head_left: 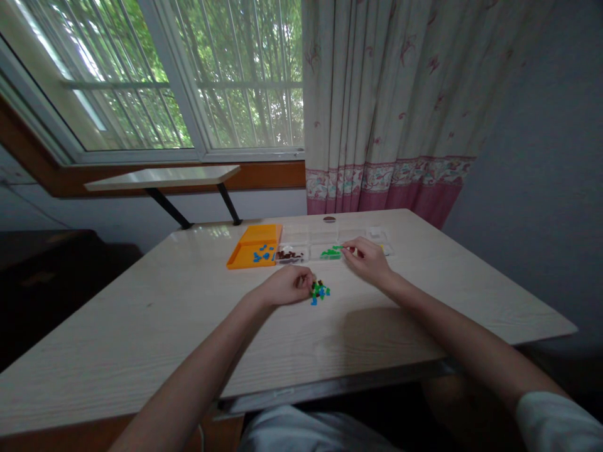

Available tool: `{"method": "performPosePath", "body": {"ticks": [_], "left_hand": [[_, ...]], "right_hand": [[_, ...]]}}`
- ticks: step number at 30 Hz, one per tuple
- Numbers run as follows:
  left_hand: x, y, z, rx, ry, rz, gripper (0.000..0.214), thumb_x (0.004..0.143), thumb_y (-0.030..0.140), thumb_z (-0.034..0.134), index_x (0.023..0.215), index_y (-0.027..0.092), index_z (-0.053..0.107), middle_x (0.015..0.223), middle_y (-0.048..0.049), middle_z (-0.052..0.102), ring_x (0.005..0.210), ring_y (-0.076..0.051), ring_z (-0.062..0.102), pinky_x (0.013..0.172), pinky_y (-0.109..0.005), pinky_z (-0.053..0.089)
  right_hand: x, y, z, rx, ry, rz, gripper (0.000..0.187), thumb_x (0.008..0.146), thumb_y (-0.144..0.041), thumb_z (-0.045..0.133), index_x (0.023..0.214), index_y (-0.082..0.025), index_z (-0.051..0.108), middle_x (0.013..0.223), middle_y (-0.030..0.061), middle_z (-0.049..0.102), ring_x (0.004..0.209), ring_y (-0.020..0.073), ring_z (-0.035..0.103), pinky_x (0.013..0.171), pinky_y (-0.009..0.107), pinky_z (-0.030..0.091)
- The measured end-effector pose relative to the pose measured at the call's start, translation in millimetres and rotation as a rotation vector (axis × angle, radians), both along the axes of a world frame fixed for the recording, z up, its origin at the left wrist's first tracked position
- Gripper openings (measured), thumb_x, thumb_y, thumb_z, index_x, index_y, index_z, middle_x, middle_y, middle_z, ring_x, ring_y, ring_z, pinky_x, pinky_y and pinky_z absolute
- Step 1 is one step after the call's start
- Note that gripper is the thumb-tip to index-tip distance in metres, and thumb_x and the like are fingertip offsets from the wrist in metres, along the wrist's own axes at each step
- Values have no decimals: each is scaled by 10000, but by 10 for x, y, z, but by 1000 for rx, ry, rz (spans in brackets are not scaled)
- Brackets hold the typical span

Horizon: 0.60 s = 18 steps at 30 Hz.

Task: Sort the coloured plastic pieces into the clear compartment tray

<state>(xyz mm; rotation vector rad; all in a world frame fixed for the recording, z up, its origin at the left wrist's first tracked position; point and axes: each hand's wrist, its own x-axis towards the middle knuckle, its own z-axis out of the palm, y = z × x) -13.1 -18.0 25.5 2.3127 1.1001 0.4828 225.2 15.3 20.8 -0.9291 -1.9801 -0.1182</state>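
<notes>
Here, the green pieces [330, 253] are contained in the clear tray [325, 234], just left of the nearer, right hand [366, 258]; the mixed cluster [321, 292] is placed beside the left hand's [288, 285] fingertips. Whether anything is grasped by either curled hand cannot be told.

Small pieces [321, 291] and orange tray [258, 234] made of plastic, box [324, 235] of clear plastic, table [188, 326] finished in smooth wood grain

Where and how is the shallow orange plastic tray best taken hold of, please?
Probably pinch the shallow orange plastic tray by its left rim, coming from the left: the transparent plastic compartment box sits close on its right. Keep it level, since loose blue pieces lie inside.
</notes>
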Motion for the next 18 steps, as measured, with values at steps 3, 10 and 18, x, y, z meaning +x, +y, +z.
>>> {"method": "performPosePath", "body": {"ticks": [3,10,18], "left_hand": [[12,-2,33,12,-28,34,136,625,107,485,721,127,580,585,32,511,507,-61,404,485,-167,294],[49,28,0,-82,-280,130,149,641,129,517,747,106,620,637,2,572,513,-55,408,479,-167,289],[155,100,-82,-379,-672,300,301,623,328,641,779,71,641,407,60,418,362,-22,258,388,-180,157]], "right_hand": [[-3,135,-65,-26,-65,-103,181,830,-281,491,872,-187,640,753,29,636,667,127,551,627,231,396],[-54,220,-132,-108,-211,-179,201,817,-304,511,945,-214,638,794,18,674,687,139,599,624,232,406],[-251,-132,-128,32,-239,150,209,857,-287,472,910,-204,656,840,12,698,735,121,633,668,199,416]]}}
